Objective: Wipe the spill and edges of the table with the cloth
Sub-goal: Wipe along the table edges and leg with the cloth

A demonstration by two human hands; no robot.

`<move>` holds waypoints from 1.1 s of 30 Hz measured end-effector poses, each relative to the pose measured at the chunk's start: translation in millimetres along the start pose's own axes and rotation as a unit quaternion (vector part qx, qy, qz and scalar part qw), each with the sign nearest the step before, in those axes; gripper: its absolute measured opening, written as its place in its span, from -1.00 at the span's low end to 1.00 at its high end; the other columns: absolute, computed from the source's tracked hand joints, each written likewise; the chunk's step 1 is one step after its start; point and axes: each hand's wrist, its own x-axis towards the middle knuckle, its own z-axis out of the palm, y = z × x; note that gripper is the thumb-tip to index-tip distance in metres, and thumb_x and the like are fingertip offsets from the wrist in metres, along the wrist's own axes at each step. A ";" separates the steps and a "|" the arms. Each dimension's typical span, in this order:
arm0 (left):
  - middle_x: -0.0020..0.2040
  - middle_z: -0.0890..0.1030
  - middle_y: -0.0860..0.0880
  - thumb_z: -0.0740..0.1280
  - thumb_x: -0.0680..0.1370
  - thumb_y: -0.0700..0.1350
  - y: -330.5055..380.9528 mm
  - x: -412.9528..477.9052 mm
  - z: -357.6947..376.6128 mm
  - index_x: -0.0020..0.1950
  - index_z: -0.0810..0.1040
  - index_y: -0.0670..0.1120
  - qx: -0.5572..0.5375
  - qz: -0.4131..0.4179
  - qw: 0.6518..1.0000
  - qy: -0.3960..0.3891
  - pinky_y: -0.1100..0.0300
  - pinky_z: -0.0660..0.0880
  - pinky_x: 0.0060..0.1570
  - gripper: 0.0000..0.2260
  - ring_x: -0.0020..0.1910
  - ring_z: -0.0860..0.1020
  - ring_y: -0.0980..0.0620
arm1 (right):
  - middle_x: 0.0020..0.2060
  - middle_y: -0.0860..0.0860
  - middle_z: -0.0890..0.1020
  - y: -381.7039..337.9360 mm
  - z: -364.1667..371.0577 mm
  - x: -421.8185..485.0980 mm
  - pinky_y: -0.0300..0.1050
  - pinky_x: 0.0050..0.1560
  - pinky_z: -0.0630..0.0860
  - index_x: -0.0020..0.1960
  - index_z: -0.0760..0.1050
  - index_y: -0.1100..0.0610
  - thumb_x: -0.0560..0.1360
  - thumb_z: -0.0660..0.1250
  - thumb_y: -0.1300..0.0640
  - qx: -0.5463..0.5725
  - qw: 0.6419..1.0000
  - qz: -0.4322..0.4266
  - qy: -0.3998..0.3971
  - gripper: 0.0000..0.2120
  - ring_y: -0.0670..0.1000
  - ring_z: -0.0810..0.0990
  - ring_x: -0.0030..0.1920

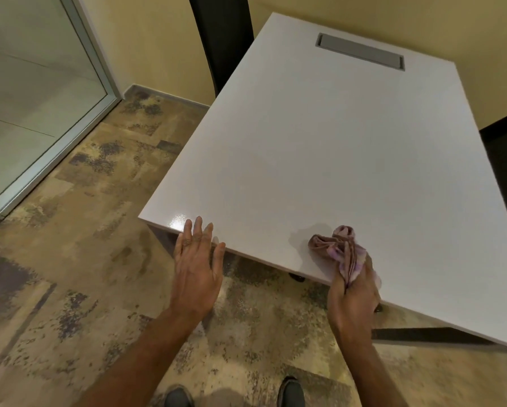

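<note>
So the right hand [353, 292] is bunching the cloth [338, 248] at the table's [334, 136] 6 o'clock edge; left hand [196, 265] is flat, holding nothing. Cloth looks soft and floppy, so grab it wadded.

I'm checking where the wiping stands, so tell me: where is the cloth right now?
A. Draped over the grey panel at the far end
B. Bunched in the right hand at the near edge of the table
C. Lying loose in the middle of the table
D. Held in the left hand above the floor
B: the cloth is bunched in the right hand on the table at its near edge, while the left hand is open and holds nothing.
</note>
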 end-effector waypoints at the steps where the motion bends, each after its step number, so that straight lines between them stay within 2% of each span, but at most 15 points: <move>1: 0.65 0.14 -0.06 0.00 0.71 0.11 0.9 -1.1 0.9 0.61 0.21 -0.10 0.003 0.003 1.000 0.003 -0.09 0.02 0.62 -0.49 0.66 -0.05 0.03 | 0.47 0.13 0.49 1.7 4.3 -2.7 0.35 0.48 0.29 0.56 0.35 0.05 0.59 -0.02 -0.19 0.002 1.000 -0.004 -0.011 -0.38 0.24 0.37 0.49; 3: 0.65 0.14 -0.06 0.00 0.72 0.11 2.0 -3.0 2.9 0.61 0.21 -0.10 0.007 0.003 1.000 0.008 -0.10 0.03 0.61 -0.49 0.66 -0.05 0.03 | 0.48 0.11 0.49 4.3 10.3 -8.6 0.28 0.53 0.21 0.55 0.39 0.06 0.60 -0.01 -0.19 0.005 1.000 -0.015 -0.010 -0.38 0.20 0.34 0.52; 9: 0.67 0.10 -0.04 -0.03 0.71 0.12 12.2 -15.0 11.0 0.63 0.19 -0.11 -0.007 -0.019 0.999 0.048 -0.07 -0.04 0.62 -0.47 0.66 -0.10 0.05 | 0.41 0.13 0.52 11.0 4.9 -15.0 0.35 0.40 0.36 0.51 0.43 0.08 0.61 0.06 -0.12 0.111 0.993 -0.044 0.022 -0.44 0.18 0.36 0.45; 14: 0.67 0.09 -0.04 -0.03 0.71 0.12 12.7 -22.9 11.1 0.63 0.18 -0.11 0.011 -0.024 0.997 0.073 0.07 -0.12 0.63 -0.47 0.66 -0.10 0.06 | 0.51 0.05 0.46 35.1 12.4 -15.7 0.23 0.58 0.12 0.55 0.39 0.08 0.56 0.11 -0.01 0.094 0.993 -0.070 -0.016 -0.43 0.10 0.28 0.59; 18: 0.67 0.05 -0.03 0.00 0.71 0.08 3.5 -27.6 4.6 0.64 0.16 -0.11 0.036 -0.048 0.996 0.074 0.21 -0.23 0.59 -0.48 0.66 -0.13 0.11 | 0.55 0.09 0.40 33.3 15.2 -20.9 0.30 0.59 0.06 0.56 0.37 0.09 0.54 0.13 0.04 0.078 0.993 -0.090 -0.004 -0.42 0.09 0.21 0.63; 20: 0.67 0.06 -0.03 0.04 0.71 0.04 -3.0 -30.6 0.6 0.63 0.18 -0.11 0.037 -0.051 0.995 0.078 0.17 -0.21 0.61 -0.50 0.66 -0.12 0.09 | 0.54 0.12 0.40 27.2 16.0 -22.1 0.36 0.57 0.07 0.55 0.38 0.10 0.54 0.14 0.08 0.082 0.993 -0.089 0.006 -0.43 0.13 0.22 0.61; 24: 0.67 0.08 -0.03 0.05 0.72 0.02 -26.3 -28.4 -12.6 0.63 0.18 -0.09 0.030 -0.051 0.994 0.087 -0.04 -0.06 0.63 -0.52 0.66 -0.10 0.07 | 0.51 0.14 0.44 15.7 21.8 -24.0 0.39 0.55 0.08 0.53 0.40 0.10 0.55 0.14 0.06 0.073 0.993 -0.087 0.024 -0.45 0.17 0.27 0.59; 29: 0.67 0.05 -0.04 -0.01 0.71 0.09 -60.8 -15.1 -28.7 0.64 0.16 -0.10 0.010 -0.048 0.997 0.066 -0.07 -0.06 0.62 -0.48 0.66 -0.11 0.07 | 0.44 0.18 0.49 9.0 36.8 -21.5 0.40 0.50 0.19 0.52 0.41 0.17 0.60 0.11 0.03 0.048 0.993 -0.069 0.085 -0.47 0.21 0.35 0.51; 33: 0.68 0.06 -0.02 0.02 0.70 0.09 -76.8 -0.9 -39.9 0.63 0.17 -0.09 -0.032 -0.009 0.999 0.036 -0.05 -0.08 0.62 -0.48 0.66 -0.11 0.08 | 0.47 0.15 0.47 -2.4 44.8 -23.3 0.36 0.52 0.18 0.56 0.35 0.16 0.58 0.07 -0.05 0.060 0.990 -0.016 0.129 -0.40 0.11 0.31 0.50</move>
